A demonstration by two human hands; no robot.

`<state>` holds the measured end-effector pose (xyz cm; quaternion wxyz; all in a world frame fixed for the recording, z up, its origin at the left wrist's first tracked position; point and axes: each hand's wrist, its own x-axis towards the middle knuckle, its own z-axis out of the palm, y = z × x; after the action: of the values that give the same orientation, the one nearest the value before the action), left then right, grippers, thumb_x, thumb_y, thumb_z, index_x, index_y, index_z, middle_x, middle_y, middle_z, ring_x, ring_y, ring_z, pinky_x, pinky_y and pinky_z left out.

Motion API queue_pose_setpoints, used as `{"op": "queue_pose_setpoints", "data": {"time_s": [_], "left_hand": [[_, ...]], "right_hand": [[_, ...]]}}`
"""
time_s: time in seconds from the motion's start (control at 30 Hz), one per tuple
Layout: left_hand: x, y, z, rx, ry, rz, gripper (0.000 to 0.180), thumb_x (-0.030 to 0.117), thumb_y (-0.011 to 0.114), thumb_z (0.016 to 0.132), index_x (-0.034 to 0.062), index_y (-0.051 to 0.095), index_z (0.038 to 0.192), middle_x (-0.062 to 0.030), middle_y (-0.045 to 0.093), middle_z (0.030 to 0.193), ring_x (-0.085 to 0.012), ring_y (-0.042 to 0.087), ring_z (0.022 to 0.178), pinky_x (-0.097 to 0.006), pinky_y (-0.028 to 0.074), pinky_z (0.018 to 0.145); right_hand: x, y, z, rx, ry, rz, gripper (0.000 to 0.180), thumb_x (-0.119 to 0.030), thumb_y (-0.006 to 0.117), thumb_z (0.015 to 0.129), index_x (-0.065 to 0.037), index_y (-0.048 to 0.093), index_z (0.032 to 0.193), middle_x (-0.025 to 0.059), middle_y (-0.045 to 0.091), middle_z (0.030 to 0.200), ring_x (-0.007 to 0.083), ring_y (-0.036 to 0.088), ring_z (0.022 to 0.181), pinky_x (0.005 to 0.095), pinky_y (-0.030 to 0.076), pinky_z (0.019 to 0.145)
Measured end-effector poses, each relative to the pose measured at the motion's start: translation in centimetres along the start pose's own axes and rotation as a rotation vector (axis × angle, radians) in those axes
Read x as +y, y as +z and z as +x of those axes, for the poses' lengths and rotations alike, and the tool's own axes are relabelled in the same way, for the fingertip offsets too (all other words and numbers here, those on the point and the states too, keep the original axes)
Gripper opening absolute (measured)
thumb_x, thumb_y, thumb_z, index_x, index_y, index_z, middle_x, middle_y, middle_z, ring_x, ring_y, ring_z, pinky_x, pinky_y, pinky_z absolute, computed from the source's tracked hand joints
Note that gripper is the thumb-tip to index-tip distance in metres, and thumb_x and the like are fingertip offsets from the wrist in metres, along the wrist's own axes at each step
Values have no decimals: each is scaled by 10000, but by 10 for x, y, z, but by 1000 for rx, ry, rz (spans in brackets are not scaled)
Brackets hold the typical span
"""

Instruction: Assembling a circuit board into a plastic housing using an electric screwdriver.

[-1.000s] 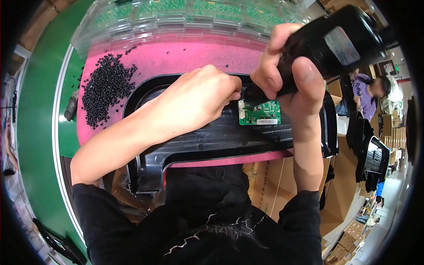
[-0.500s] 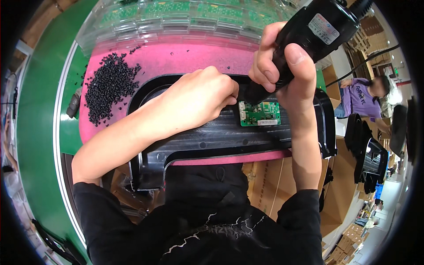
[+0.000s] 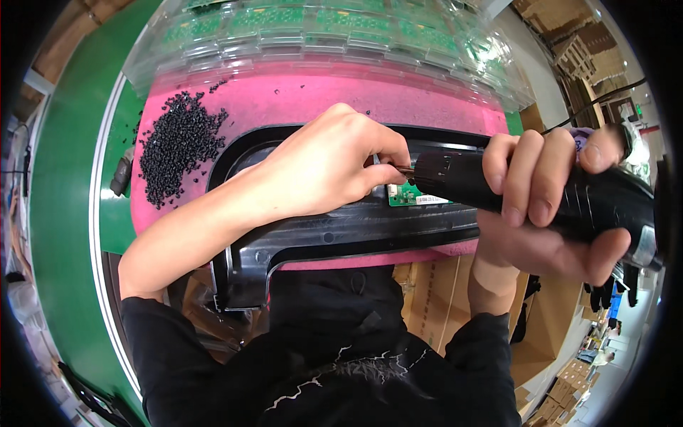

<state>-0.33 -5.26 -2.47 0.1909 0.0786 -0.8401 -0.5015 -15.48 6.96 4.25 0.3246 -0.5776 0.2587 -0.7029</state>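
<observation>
A single head-worn fisheye view looks steeply down, close over the work. The pink mat [image 3: 320,96] fills the upper middle of the frame, the person's dark sleeves the lower edge, and straight lines bend toward the dark rim.

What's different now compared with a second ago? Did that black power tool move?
Yes. The right hand tipped the black electric screwdriver from steeply raised to nearly level, its tip now at the left hand's fingertips by the green circuit board. The left hand, black plastic housing and pile of black screws stayed put.
</observation>
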Motion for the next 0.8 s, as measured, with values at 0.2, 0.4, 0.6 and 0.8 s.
{"op": "queue_pose_setpoints", "data": {"time_s": [0.2, 0.4, 0.6, 0.8], "left_hand": [[-2, 3, 1, 14, 14, -23, 101, -10, 690, 815, -52, 685, 907, -123, 694, 724, -163, 663, 593, -276, 529, 551], [-1, -2, 4, -104, 37, 4, 104, 24, 725, 799, -42, 701, 874, -119, 708, 742, -167, 686, 641, -296, 541, 589], [-6, 0, 3, -71, 90, 157, 106, 22, 714, 806, -37, 694, 892, -151, 695, 748, -246, 699, 674, -311, 544, 615], [-9, 2, 3, -23, 60, 122, 125, -8, 692, 811, -31, 665, 931, -154, 695, 760, -261, 702, 691, -316, 543, 617]], "right_hand": [[-8, -5, -5, -22, -4, -19, 586, -584, 636, 821, -123, 473, 1144, -45, 492, 662, 75, 472, 530, 283, 409, 623], [-5, -6, -10, -51, 31, 5, 583, -572, 629, 839, -112, 459, 1155, -31, 509, 678, 83, 466, 513, 280, 401, 575], [9, -6, -23, 22, 157, -125, 590, -590, 614, 835, -97, 442, 1110, -10, 483, 624, 99, 420, 452, 260, 366, 479], [11, -1, -28, 119, 261, -176, 583, -595, 620, 832, -99, 435, 1074, -12, 479, 624, 93, 414, 451, 256, 352, 466]]}}
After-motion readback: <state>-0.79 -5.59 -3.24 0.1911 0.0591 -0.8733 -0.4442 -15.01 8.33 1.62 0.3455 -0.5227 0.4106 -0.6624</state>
